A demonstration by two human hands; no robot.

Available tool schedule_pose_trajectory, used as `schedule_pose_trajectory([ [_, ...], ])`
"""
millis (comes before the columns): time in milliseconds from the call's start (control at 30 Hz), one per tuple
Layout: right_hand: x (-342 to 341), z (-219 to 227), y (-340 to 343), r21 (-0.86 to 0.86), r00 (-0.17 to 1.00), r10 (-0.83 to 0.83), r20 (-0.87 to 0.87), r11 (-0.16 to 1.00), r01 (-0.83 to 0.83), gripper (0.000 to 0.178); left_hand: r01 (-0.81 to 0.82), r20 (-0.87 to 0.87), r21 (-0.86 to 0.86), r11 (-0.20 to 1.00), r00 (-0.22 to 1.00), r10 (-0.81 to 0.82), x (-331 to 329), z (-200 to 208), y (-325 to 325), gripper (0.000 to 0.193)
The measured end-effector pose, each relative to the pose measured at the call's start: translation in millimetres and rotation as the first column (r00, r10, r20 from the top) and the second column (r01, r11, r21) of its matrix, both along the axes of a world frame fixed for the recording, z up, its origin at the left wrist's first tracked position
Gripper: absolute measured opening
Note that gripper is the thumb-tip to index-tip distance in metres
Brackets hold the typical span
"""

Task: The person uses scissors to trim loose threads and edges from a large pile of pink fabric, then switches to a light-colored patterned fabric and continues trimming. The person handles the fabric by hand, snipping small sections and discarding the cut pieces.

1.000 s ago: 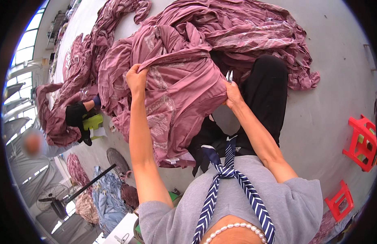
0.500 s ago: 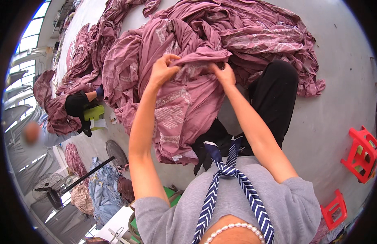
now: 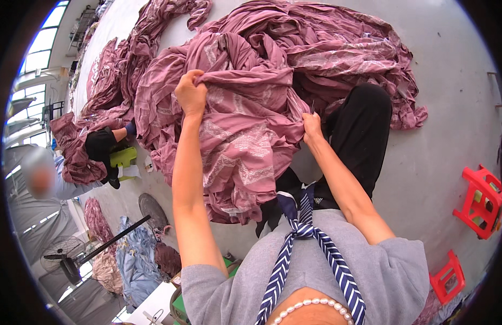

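A large heap of dusty-pink fabric with pale patterned bands lies before me and hangs over my lap. My left hand is closed on a fold of it at the upper left. Lower and to the right, my right hand pinches the edge of the same fabric. Between the two hands the cloth is drawn out sideways. A thin dark point sticks up beside my right fingers, too small to name. My black-trousered knee rises just right of that hand.
More pink fabric spreads over the pale floor beyond. At left, a person sits with pink cloth by a lime-green stool. A standing fan and blue cloth are at lower left. Red stools stand at right.
My hands have moved apart: the left went outward to the left, the right moved down and slightly right. The fabric between them is spread wider. The person at left has shifted slightly.
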State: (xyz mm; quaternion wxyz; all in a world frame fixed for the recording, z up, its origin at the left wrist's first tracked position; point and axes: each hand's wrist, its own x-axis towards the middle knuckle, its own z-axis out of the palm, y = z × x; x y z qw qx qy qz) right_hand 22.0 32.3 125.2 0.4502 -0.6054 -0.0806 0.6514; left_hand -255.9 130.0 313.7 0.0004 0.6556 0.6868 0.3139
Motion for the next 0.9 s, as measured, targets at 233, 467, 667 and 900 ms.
schedule_pose_trajectory([
  [233, 23, 93, -32, 0.081, 0.960, -0.042, -0.276, 0.994, 0.066, 0.038, -0.271, 0.062, 0.002, 0.963, 0.961, 0.270, -51, 7, -13, 0.022],
  [467, 30, 106, -38, 0.180, 0.988, 0.091, -0.122, 0.981, -0.068, 0.035, -0.089, 0.486, 0.027, 0.996, 0.872, 0.064, -59, 26, -28, 0.025],
  [667, 31, 54, -26, 0.077, 0.969, 0.143, 0.202, 0.984, -0.161, 0.046, 0.236, 0.681, -0.349, 0.907, 0.729, 0.072, 6, 34, -61, 0.047],
  [900, 46, 48, -33, 0.151, 0.985, 0.092, 0.144, 0.982, -0.114, 0.028, 0.022, 0.221, -0.493, 0.870, 0.970, 0.100, -16, 2, -135, 0.064],
])
